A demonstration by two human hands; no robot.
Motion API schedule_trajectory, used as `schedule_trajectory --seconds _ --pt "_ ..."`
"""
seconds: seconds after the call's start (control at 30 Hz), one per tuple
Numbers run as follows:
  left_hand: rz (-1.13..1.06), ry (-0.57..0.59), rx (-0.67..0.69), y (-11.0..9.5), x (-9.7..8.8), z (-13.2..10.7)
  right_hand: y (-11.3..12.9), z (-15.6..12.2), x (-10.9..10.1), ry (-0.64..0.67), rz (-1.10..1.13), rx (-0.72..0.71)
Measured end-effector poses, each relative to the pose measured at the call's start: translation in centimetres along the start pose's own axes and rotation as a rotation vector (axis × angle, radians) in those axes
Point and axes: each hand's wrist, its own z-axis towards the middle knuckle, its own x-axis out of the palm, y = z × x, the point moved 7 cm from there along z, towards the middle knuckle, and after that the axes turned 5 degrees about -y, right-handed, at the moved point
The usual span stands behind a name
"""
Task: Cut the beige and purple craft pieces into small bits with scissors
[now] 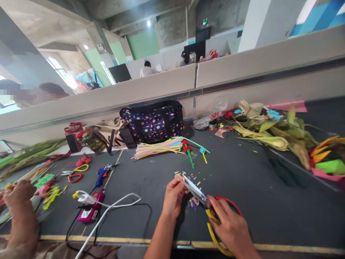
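Note:
My right hand (pixel 230 225) holds a pair of scissors (pixel 198 193) by its red and yellow handles. The blades point up and left, parted a little near the tips. My left hand (pixel 174 196) is closed in a pinch right at the blade tips; whatever is between its fingers is too small or hidden to name. Under and around the blades lie small cut pieces (pixel 193 201), beige and purple. Beyond them are a bundle of pastel pipe cleaners (pixel 159 148), a green stem with red pompoms (pixel 189 154) and a blue pompom on a yellow stem (pixel 203 153).
A dark patterned bag (pixel 155 124) stands against the partition. Dried corn husks (pixel 275 135) lie at right. On the left are a magenta power strip (pixel 93 207) with a white cable, a blue glue gun (pixel 102 175), other scissors (pixel 75 173) and a co-worker's hand (pixel 20 196).

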Motion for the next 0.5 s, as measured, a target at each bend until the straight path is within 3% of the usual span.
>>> schedule_trajectory --seconds 0.5 --pt "0.008 -0.004 0.002 0.27 -0.23 -0.24 -0.1 -0.34 0.29 0.02 0.012 -0.008"
